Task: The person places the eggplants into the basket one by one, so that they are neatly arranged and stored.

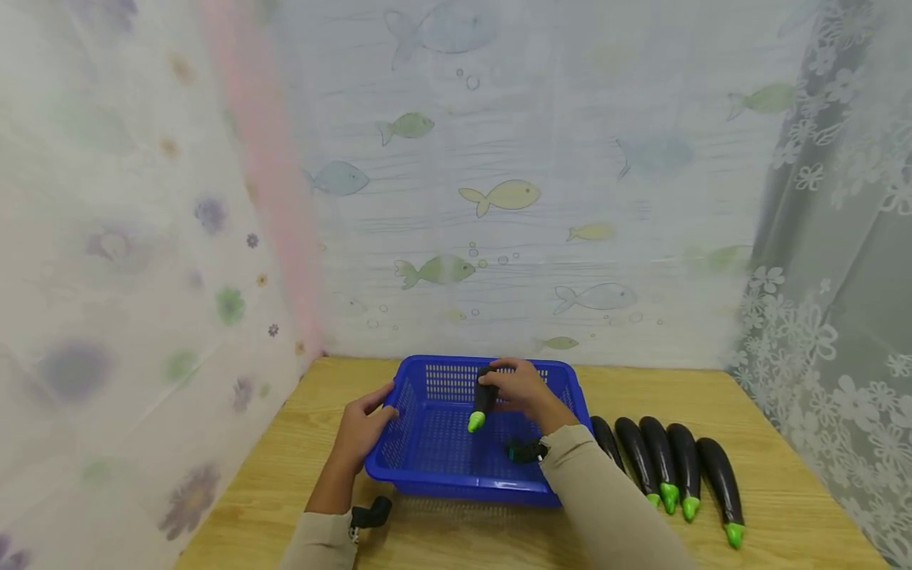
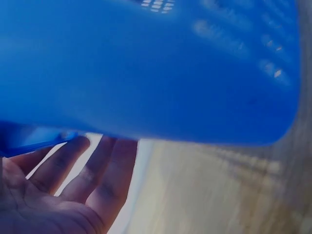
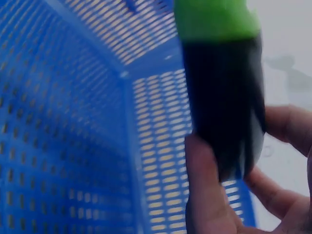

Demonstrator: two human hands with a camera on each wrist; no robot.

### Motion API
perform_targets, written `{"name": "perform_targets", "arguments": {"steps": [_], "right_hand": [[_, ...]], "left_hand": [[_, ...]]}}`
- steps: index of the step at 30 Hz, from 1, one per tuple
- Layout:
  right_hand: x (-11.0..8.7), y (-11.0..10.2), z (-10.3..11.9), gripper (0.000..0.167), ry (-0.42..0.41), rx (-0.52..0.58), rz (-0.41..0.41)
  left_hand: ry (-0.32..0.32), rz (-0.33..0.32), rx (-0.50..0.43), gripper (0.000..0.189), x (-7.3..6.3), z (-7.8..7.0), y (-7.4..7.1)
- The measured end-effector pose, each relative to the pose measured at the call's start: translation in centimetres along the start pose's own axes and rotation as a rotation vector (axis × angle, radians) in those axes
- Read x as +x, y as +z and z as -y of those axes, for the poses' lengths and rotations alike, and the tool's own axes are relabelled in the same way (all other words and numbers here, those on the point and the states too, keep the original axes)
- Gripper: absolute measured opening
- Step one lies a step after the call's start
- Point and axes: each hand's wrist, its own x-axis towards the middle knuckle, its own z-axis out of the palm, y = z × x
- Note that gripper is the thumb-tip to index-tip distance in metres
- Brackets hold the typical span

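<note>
My right hand (image 1: pixel 522 388) grips a dark eggplant (image 1: pixel 484 397) over the blue plastic basket (image 1: pixel 492 483). The eggplant's bright green stem end points down toward me in the head view. In the right wrist view, thumb and fingers (image 3: pixel 207 187) close around the dark body of the eggplant (image 3: pixel 224 87), with the basket's slotted walls behind. My left hand (image 1: pixel 361 431) holds the basket's left rim, thumb over the edge. From the left wrist view, its fingers (image 2: pixel 109 170) reach up under the rim of the basket (image 2: pixel 146 87); their tips are hidden.
Several more eggplants (image 1: pixel 685 467) lie side by side on the wooden table (image 1: pixel 777 475), right of the basket, stems toward me. A fish-patterned curtain (image 1: pixel 513 237) hangs behind the table, and a flowered sheet (image 1: pixel 142 277) lines the left side.
</note>
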Motion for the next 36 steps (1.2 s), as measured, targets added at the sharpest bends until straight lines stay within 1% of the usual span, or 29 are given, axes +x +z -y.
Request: {"name": "perform_targets", "arguments": {"steps": [3, 5, 8, 11, 14, 17, 21, 25, 29, 33, 36], "right_hand": [[0.3, 0.9, -0.6, 0.058, 0.027, -0.005, 0.010], [0.5, 1.3, -1.0, 0.059, 0.036, 0.001, 0.010], [0.5, 1.8, -1.5, 0.061, 0.035, -0.013, 0.007], [0.5, 2.1, -2.2, 0.062, 0.047, -0.026, -0.008], [0.6, 2.5, -2.6, 0.061, 0.052, -0.045, -0.027], [0.8, 3.2, -2.6, 0.060, 0.033, -0.071, -0.036], [1.3, 4.3, -2.0, 0.062, 0.011, -0.099, -0.026], [1.7, 5.3, -1.7, 0.063, 0.045, -0.097, 0.004], [1.7, 6.2, -1.5, 0.061, 0.087, -0.137, 0.014], [1.7, 7.0, -1.7, 0.062, 0.132, -0.188, 0.014], [1.6, 7.5, -1.9, 0.064, 0.164, -0.209, 0.023]], "left_hand": [[-0.009, -0.004, 0.022, 0.051, 0.1, 0.0, -0.1], [-0.003, -0.005, 0.039, 0.051, 0.2, 0.1, -0.1], [0.003, -0.011, 0.047, 0.050, 0.1, 0.3, 0.3], [-0.013, 0.007, 0.044, 0.050, -0.2, 0.5, 0.7], [-0.017, 0.031, 0.050, 0.052, -0.7, 0.3, 0.8], [-0.001, 0.041, 0.071, 0.054, -0.7, -0.1, 0.6], [0.010, 0.038, 0.104, 0.055, -0.3, -0.6, 0.1], [0.004, 0.049, 0.118, 0.056, 0.2, -0.7, -0.2], [0.008, 0.053, 0.125, 0.056, 0.5, -0.8, -0.1], [0.006, 0.046, 0.126, 0.056, 0.4, -0.8, 0.0], [0.002, 0.039, 0.145, 0.055, 0.1, -0.7, 0.0]]}}
